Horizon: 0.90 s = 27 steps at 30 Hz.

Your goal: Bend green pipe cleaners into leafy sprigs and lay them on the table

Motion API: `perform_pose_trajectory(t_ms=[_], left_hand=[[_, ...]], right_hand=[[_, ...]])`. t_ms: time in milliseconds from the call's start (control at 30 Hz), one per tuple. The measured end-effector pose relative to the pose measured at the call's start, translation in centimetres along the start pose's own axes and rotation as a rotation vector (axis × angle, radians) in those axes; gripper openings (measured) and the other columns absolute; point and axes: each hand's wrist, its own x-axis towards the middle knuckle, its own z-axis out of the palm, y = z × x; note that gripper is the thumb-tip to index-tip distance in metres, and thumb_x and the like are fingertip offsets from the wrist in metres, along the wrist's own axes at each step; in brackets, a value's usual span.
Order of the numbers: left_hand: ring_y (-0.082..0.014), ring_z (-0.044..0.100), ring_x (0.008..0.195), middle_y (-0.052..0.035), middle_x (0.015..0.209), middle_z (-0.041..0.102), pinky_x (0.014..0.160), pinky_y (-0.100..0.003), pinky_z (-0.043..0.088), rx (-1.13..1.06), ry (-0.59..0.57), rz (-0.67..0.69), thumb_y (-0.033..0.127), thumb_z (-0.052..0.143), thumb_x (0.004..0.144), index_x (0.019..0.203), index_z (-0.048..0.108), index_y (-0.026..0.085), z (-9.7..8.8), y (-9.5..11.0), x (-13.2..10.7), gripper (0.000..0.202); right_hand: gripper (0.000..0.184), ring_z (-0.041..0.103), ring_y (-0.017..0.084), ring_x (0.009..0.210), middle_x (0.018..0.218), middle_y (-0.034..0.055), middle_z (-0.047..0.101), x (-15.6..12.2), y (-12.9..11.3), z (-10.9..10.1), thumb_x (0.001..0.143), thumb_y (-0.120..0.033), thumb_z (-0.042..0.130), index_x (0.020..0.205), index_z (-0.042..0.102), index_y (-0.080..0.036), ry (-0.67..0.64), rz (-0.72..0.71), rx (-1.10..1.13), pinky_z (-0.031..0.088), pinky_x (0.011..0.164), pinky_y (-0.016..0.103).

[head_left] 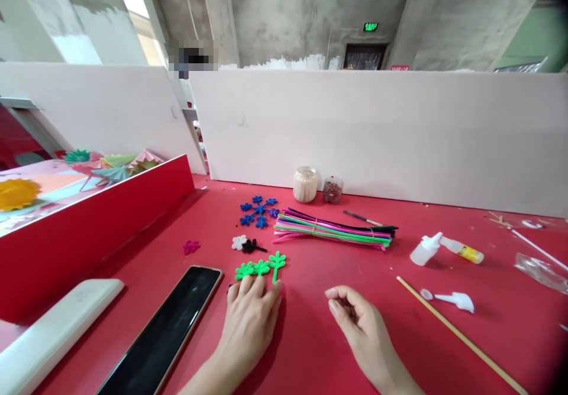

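Observation:
My left hand (251,321) lies palm down on the red table, fingers stretched forward, their tips at the lower edge of several green pipe-cleaner leaf sprigs (261,267). A small dark bit shows beside its fingertips; what lies under the palm is hidden. To the right, my right hand (364,327) is loosely curled, thumb and index tips slightly apart, with nothing visible between them. Beyond the left hand are a white pipe-cleaner flower (238,242), a black one (251,246), a magenta one (191,246) and a blue cluster of flowers (260,210).
A bundle of coloured pipe cleaners (332,230) lies ahead. Behind stand a glass jar (305,184) and a small cup (332,190). Glue bottles (426,249), a white nozzle (459,301) and a wooden stick (457,333) are right; a phone (164,330) and white case (62,330) left.

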Motion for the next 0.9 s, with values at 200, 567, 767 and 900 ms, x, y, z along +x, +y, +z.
perform_pose_trajectory(t_ms=[200, 567, 767, 900], left_hand=[[-0.0211, 0.045, 0.077, -0.0052, 0.077, 0.057, 0.068, -0.035, 0.031, -0.025, 0.081, -0.053, 0.027, 0.036, 0.083, 0.081, 0.061, 0.021, -1.0, -1.8, 0.5, 0.026], [-0.0216, 0.046, 0.079, -0.0064, 0.083, 0.055, 0.066, -0.033, 0.033, 0.007, -0.016, 0.029, 0.03, 0.038, 0.081, 0.094, 0.058, 0.022, -0.1, -3.9, 1.3, 0.024], [-0.0211, 0.045, 0.079, -0.0066, 0.083, 0.054, 0.068, -0.033, 0.033, 0.005, 0.051, 0.024, 0.03, 0.038, 0.082, 0.099, 0.056, 0.023, 0.1, -3.4, 2.0, 0.026], [-0.0209, 0.044, 0.08, -0.0059, 0.084, 0.053, 0.069, -0.034, 0.032, 0.011, 0.028, 0.095, 0.029, 0.037, 0.082, 0.102, 0.055, 0.025, 0.0, -2.4, 2.2, 0.027]], right_hand=[[0.018, 0.057, 0.015, 0.067, 0.075, 0.0029, 0.059, 0.0, 0.0, 0.1, 0.08, -0.032, 0.047, 0.084, 0.055, -0.017, -0.004, 0.007, -0.015, 0.045, 0.061, 0.021], [0.017, 0.058, 0.016, 0.069, 0.077, 0.0038, 0.06, -0.2, 0.1, 0.1, 0.079, -0.031, 0.047, 0.085, 0.056, -0.017, -0.003, -0.009, -0.032, 0.047, 0.063, 0.021], [0.016, 0.059, 0.017, 0.068, 0.076, 0.0043, 0.061, -0.2, 0.0, 0.2, 0.079, -0.029, 0.047, 0.084, 0.056, -0.017, 0.008, -0.034, -0.035, 0.048, 0.061, 0.022], [0.015, 0.059, 0.017, 0.068, 0.075, 0.0043, 0.062, -0.1, -0.1, 0.2, 0.079, -0.028, 0.048, 0.083, 0.057, -0.017, 0.019, -0.051, -0.037, 0.048, 0.061, 0.022]])
